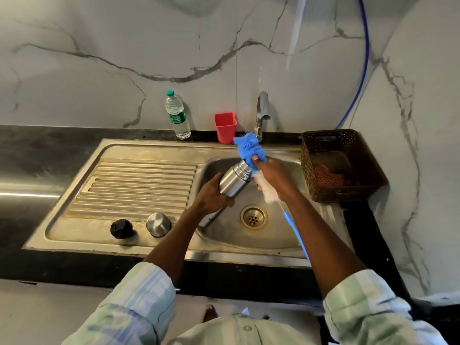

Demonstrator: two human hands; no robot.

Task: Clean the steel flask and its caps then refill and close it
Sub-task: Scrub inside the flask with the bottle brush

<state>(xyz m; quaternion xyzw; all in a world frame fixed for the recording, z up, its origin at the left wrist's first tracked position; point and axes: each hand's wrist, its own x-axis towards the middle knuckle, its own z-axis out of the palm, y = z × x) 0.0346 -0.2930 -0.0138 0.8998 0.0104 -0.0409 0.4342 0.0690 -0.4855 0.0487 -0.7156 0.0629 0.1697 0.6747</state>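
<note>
**Flask and brush held over the sink basin**

Left hand (214, 192) wrapped round the lower body of the steel flask (235, 179), held tilted above the sink (249, 232), mouth pointing up and away toward the tap (262, 113). Right hand (272, 175) gripping the bottle brush (249, 148) by its bristles, blue tuft at the flask's mouth, white tuft and blue handle trailing below the wrist. Black cap (121, 228) and steel cap (158, 224) side by side on the drainboard left of the basin. Behind the sink, on the dark tabletop (37, 150): plastic water bottle (177, 115) and red cup (225, 127). Right of the basin, brown perforated basket (343, 165).
</note>
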